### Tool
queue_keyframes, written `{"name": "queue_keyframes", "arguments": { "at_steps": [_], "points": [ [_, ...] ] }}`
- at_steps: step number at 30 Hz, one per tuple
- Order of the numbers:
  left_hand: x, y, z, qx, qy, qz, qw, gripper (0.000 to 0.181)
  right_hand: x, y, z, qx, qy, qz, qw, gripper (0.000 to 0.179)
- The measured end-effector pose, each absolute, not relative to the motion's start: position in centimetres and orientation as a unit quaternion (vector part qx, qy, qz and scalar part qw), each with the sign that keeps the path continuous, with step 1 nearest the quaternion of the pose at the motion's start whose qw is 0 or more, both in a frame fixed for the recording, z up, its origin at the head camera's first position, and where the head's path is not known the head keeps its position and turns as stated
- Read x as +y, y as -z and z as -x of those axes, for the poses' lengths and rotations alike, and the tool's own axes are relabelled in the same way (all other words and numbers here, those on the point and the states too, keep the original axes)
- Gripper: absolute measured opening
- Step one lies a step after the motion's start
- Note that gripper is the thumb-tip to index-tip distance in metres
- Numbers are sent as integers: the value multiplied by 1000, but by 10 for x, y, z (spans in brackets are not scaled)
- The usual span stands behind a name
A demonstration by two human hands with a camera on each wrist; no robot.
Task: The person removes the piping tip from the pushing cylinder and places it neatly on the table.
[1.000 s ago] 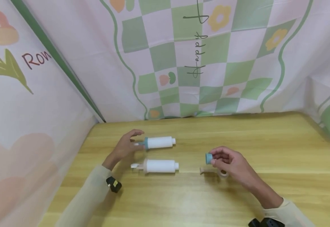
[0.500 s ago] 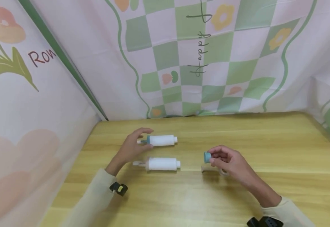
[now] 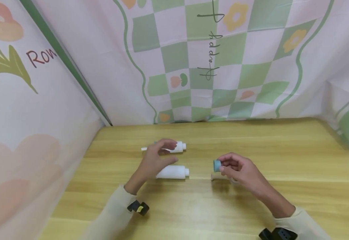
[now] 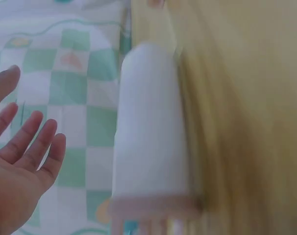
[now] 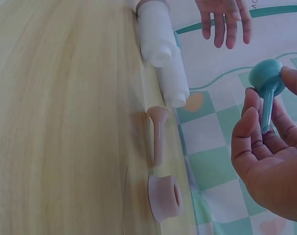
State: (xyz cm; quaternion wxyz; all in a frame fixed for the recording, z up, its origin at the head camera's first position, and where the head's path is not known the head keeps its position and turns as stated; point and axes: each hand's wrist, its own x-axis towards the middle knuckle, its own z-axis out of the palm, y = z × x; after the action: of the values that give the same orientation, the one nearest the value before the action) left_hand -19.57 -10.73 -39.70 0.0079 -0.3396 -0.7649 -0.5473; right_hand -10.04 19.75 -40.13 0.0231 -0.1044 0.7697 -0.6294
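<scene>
My right hand (image 3: 241, 171) pinches a small teal funnel-shaped piece (image 5: 266, 78) between thumb and fingers, above the table. Its rounded head and thin stem show in the right wrist view. My left hand (image 3: 153, 162) hovers with fingers spread and holds nothing. It partly covers two white bottle-like cylinders with narrow necks, which lie on their sides pointing right. The far cylinder (image 3: 178, 147) has a teal end; the near cylinder (image 4: 151, 127) has a pinkish collar. Below my right hand lie a pinkish flared piece with a stem (image 5: 159, 134) and a pinkish ring (image 5: 160, 198).
The wooden table (image 3: 192, 213) extends in front of and between both hands. A green-and-white checked curtain (image 3: 201, 83) hangs behind its back edge. Another printed cloth (image 3: 42, 116) hangs along the left side.
My left hand has moved right, away from the far cylinder's teal end, and now spreads over both cylinders. My right hand has shifted slightly left with the teal piece.
</scene>
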Motion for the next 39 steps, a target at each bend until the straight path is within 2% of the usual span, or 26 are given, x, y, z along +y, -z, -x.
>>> {"name": "queue_keyframes", "arguments": {
  "at_steps": [11, 18, 39],
  "points": [
    [-79, 399, 173, -743, 575, 340, -39, 45, 189, 397, 101, 770, 629, 104, 28, 30],
    [-54, 399, 157, -731, 602, 311, -83, 45, 187, 396, 97, 761, 638, 114, 2, 27],
    [-25, 405, 139, -712, 632, 302, -56, 36, 184, 401, 99, 747, 650, 142, 11, 25]
  ]
}}
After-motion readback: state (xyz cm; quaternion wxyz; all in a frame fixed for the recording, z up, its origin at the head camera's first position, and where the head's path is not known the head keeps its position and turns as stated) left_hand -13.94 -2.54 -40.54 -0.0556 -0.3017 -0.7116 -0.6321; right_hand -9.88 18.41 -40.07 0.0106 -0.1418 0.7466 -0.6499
